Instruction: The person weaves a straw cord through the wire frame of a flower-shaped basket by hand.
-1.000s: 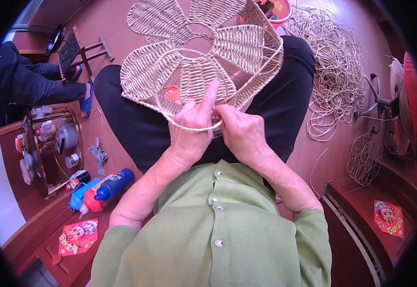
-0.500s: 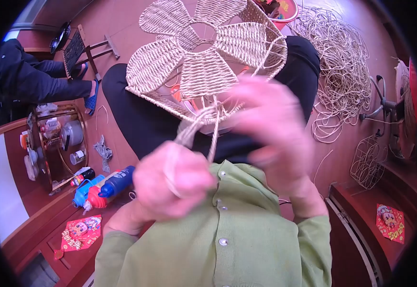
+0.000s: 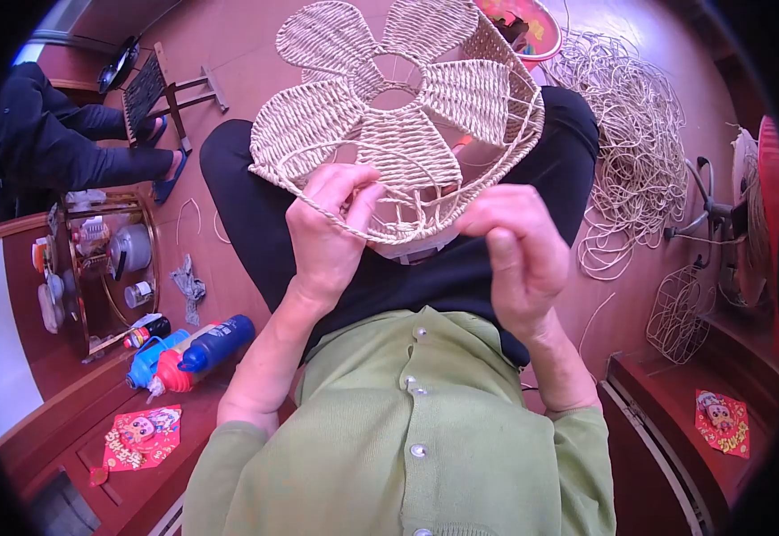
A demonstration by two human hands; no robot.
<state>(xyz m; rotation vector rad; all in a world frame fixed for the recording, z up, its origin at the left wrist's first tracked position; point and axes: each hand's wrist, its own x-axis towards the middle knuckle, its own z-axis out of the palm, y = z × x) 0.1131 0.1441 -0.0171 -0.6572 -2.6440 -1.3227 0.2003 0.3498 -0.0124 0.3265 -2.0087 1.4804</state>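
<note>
A woven basket [image 3: 483, 121] of pale twisted cord rests between my knees, its flower-shaped panel [image 3: 398, 147] facing up. My left hand [image 3: 331, 234] is at the near left rim, thumb and forefinger pinched together over the cord [image 3: 354, 145] that arches loosely across the lower petal. Near the basket's lower right rim, my right hand [image 3: 523, 255] is closed with fingers curled; what its fingertips hold cannot be made out. Between the hands, several short strands join the lower petal to the rim.
Loose cord [image 3: 635, 143] lies heaped on the floor at right, near a red basin [image 3: 532, 31] and a wire frame [image 3: 678, 313]. Bottles [image 3: 220, 342] and a round rack [image 3: 108, 268] stand at left. Another person's legs [image 3: 95, 152] are beside a folding stool [image 3: 153, 98].
My left hand has moved up to the rim, and the strands bunched at it are no longer there. My right hand has come lower. The basket has shifted slightly right and nearer.
</note>
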